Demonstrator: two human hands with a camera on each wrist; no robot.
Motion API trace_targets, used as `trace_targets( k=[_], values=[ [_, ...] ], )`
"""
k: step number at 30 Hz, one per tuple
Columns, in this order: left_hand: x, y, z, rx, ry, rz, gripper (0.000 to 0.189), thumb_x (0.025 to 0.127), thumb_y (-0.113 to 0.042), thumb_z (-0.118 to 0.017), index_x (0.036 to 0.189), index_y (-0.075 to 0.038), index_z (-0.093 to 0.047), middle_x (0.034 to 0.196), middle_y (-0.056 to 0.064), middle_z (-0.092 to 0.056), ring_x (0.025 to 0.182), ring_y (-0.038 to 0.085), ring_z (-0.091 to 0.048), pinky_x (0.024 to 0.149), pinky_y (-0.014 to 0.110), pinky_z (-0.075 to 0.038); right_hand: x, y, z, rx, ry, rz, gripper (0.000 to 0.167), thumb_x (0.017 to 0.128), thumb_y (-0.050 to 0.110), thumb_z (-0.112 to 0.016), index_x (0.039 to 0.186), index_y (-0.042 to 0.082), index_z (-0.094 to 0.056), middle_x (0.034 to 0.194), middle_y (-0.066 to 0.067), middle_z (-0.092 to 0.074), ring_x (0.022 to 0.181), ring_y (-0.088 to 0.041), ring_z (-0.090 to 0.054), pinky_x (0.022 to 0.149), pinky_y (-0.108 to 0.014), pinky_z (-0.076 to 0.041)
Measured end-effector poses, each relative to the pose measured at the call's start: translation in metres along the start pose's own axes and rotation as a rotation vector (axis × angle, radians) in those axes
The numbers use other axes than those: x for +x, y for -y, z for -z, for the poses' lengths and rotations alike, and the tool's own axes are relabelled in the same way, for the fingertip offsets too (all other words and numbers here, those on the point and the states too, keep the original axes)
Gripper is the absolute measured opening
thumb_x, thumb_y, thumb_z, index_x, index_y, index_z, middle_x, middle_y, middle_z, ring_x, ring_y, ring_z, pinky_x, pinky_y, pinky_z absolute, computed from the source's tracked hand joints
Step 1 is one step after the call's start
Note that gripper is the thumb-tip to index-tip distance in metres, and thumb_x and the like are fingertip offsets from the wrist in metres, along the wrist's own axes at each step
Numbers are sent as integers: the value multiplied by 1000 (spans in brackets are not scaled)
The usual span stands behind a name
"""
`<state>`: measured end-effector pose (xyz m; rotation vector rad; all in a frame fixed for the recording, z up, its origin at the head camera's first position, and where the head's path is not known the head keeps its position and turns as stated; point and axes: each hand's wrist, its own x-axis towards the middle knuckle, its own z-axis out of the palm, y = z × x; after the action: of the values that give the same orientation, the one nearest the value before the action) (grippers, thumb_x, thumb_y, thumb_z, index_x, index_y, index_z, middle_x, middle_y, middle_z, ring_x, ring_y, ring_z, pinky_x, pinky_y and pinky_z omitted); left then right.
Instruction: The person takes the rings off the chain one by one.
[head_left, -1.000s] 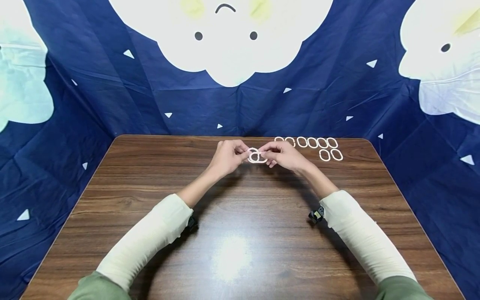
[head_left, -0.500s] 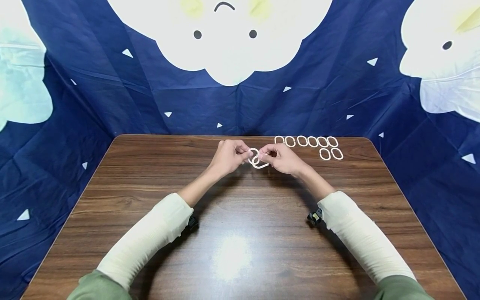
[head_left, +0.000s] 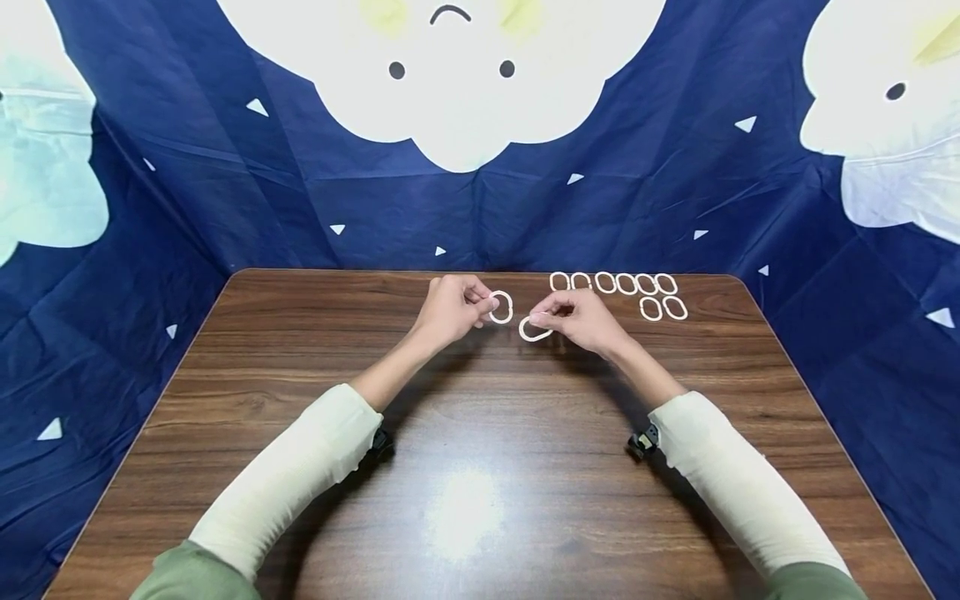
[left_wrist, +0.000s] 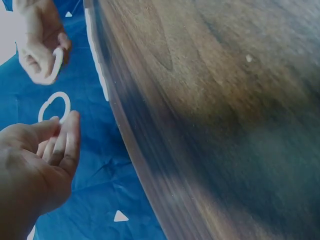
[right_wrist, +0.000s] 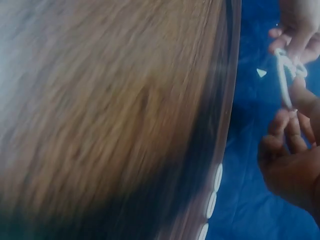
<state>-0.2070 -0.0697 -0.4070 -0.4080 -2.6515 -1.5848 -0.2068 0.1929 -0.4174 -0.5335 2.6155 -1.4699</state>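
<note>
Near the far edge of the table, my left hand pinches a white oval ring between thumb and fingers. To its right, my right hand pinches a second white oval ring, tilted and partly covered by the fingertips. A gap separates the two rings in the head view. In the left wrist view, the left hand's ring stands upright above the fingertips and seems to have a small notch in its side. The right wrist view shows the right hand's ring overlapping the other one.
Several more white oval rings lie in a row along the far right edge of the wooden table. Two others lie just in front of that row. A blue cloth with white clouds hangs behind the table.
The two rings overlapped a second ago and now stand apart in the head view. The right hand has moved right and slightly nearer with its ring; the left has drawn slightly left.
</note>
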Motion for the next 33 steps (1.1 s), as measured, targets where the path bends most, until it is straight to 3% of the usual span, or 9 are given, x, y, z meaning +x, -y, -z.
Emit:
trace_targets(
  k=[3, 6, 10, 15, 18, 23, 28, 33],
  values=[
    [0, 1, 2, -3, 0, -6, 9, 101, -7, -85, 102, 1, -82, 92, 19, -85, 71, 21, -82, 70, 41, -70, -6, -8, 10, 21, -24, -52, 18, 102, 15, -86, 111, -1, -85, 88, -2, -80, 73, -7, -63, 65, -21, -51],
    [0, 1, 2, -1, -8, -15, 10, 101, -9, -86, 101, 0, -83, 89, 17, -85, 70, 20, -81, 68, 38, -69, -12, -15, 21, 58, -28, -101, 22, 107, 10, -78, 120, -7, -82, 84, -9, -76, 69, -9, -65, 61, -21, -55],
    [-1, 2, 2, 0, -15, -12, 11, 100, -10, -87, 101, 0, -83, 87, 16, -84, 71, 24, -82, 70, 42, -70, -20, -23, 33, 159, -31, -199, 29, 110, 1, -70, 131, -18, -72, 93, -22, -79, 70, -9, -75, 68, -24, -66],
    [-2, 2, 0, -29, 14, 31, 12, 101, -10, -86, 103, 1, -82, 92, 18, -85, 80, 36, -84, 76, 51, -70, -30, -31, 45, 253, -70, -355, 33, 111, -2, -64, 136, -24, -63, 98, -16, -81, 72, -6, -79, 75, -26, -69],
    [-2, 2, -2, -31, 32, 72, 12, 101, -11, -86, 105, 1, -82, 95, 18, -86, 85, 40, -85, 76, 48, -71, -35, -38, 53, 267, -107, -429, 33, 111, -2, -62, 134, -25, -62, 91, -7, -81, 71, -5, -79, 75, -26, -69],
    [-2, 5, -8, 11, 63, 133, 10, 101, -10, -85, 105, -1, -83, 93, 16, -86, 83, 39, -85, 62, 29, -64, -39, -49, 65, 281, -144, -522, 34, 110, -3, -62, 135, -25, -62, 84, -2, -80, 69, -5, -80, 74, -24, -68],
    [-2, 10, -17, 32, 108, 177, 7, 99, -3, -83, 104, 0, -83, 89, 15, -86, 74, 27, -82, 56, 20, -56, -37, -57, 72, 354, -177, -607, 22, 109, -4, -65, 125, -19, -66, 75, -3, -79, 65, -8, -80, 72, -25, -68],
    [-2, 14, -22, 26, 119, 240, 7, 95, 1, -84, 102, 1, -83, 83, 15, -84, 65, 16, -76, 57, 22, -59, -33, -59, 76, 398, -190, -670, 7, 110, -1, -67, 110, -7, -65, 68, -4, -78, 61, -10, -79, 68, -25, -67]
  ],
)
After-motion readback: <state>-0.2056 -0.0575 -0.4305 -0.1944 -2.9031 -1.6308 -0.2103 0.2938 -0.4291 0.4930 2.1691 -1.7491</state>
